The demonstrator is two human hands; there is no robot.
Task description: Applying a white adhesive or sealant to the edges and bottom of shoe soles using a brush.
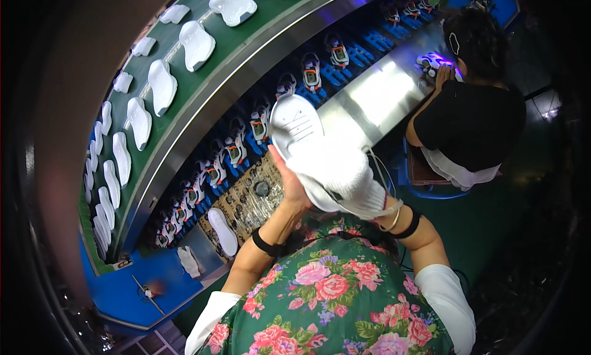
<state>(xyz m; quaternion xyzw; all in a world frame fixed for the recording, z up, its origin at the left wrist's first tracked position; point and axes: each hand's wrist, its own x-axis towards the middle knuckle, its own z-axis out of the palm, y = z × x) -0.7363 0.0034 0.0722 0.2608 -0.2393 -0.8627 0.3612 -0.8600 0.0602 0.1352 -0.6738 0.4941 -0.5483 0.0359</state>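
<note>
Shop floor, curved line: we are seeing a green conveyor belt (pixel 157 139) sweeping along the left, carrying many loose white soles (pixel 162 87). Below it, white shoes with orange trim (pixel 311 72) are sitting in a long row among blue racks (pixel 337 75). At the right a seated co-worker (pixel 471 112) in black is handling a shoe under violet light (pixel 434 63).

In front of us, one white sole (pixel 295 124) is being held up above the film-covered bench (pixel 241 201). Our bare left hand (pixel 294 187) is gripping its near edge, thumb lying along the rim, other fingers mostly hidden. Our right hand (pixel 360 183), in a white knit glove, is overlapping the same piece; its fingers are blending into glare, so we are not able to tell whether they are closing on it. A second sole (pixel 223 232) is lying on the bench near a dark round object (pixel 262 188).

Progress, our judgement: we are partway, one piece being in hand. The second sole and those on the belt are possibly waiting; glare is hiding whether the held one is finished.

Markings: dark strokes and dots are showing on the held sole; we are reading no lettering or brand anywhere.
</note>
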